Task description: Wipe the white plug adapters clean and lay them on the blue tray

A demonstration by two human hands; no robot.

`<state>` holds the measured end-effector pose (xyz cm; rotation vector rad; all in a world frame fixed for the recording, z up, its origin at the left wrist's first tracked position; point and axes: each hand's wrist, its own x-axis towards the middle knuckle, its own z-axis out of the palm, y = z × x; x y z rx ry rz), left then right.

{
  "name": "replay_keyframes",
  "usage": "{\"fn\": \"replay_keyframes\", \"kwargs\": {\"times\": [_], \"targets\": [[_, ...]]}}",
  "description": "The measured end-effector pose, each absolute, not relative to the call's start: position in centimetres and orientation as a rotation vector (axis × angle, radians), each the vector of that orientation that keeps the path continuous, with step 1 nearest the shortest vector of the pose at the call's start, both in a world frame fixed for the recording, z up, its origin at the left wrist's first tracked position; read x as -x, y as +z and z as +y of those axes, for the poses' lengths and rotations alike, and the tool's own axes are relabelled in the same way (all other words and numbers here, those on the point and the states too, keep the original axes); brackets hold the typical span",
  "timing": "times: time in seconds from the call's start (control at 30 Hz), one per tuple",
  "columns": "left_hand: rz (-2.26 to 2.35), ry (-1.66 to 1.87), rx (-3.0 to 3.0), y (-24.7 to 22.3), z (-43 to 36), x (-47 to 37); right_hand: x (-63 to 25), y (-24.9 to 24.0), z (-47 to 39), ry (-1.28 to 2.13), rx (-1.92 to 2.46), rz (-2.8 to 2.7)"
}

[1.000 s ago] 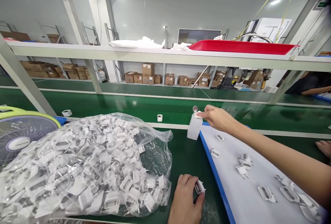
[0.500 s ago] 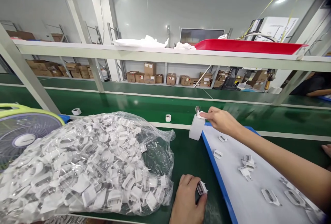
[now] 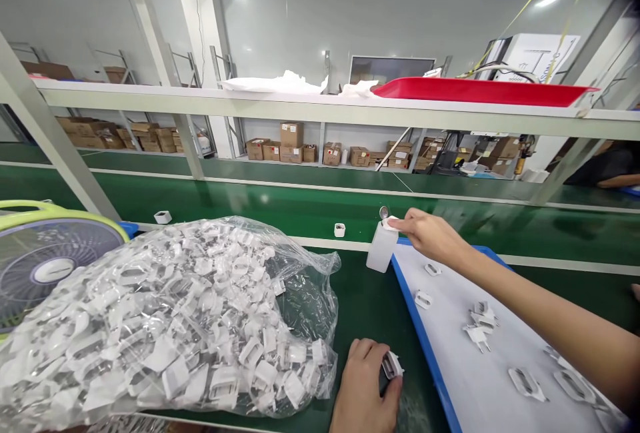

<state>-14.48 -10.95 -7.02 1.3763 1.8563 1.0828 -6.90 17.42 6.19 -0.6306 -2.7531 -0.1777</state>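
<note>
My left hand is closed around a white plug housing, low over the green work surface, the part's open recess showing between thumb and fingers. My right hand reaches forward, its fingers closed at the top of a white plastic bottle; the fingertips touch the cap area. A small round metal piece shows just behind the bottle's top. Right of my left hand lies a blue-edged tray with several white plug housings scattered on its pale lining.
A large clear plastic bag full of white housings fills the left. Beside it stands a green-rimmed fan. Small white parts sit on the green belt behind. A shelf beam crosses above, carrying a red tray.
The small white parts on the belt have shifted to the right. Both hands stay nearly where they were, the left still with its housing and the right at the bottle top.
</note>
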Motion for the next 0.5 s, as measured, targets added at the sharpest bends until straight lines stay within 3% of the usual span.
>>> {"fn": "replay_keyframes", "kwargs": {"times": [0.37, 0.5], "targets": [[1.886, 1.103, -1.293, -6.5, -11.0, 13.8, 6.8, 4.3, 19.0, 0.789, 0.887, -2.266], [2.110, 1.187, -1.517, -3.5, -7.6, 12.9, 7.2, 3.8, 19.8, 0.959, 0.929, -2.217]]}}
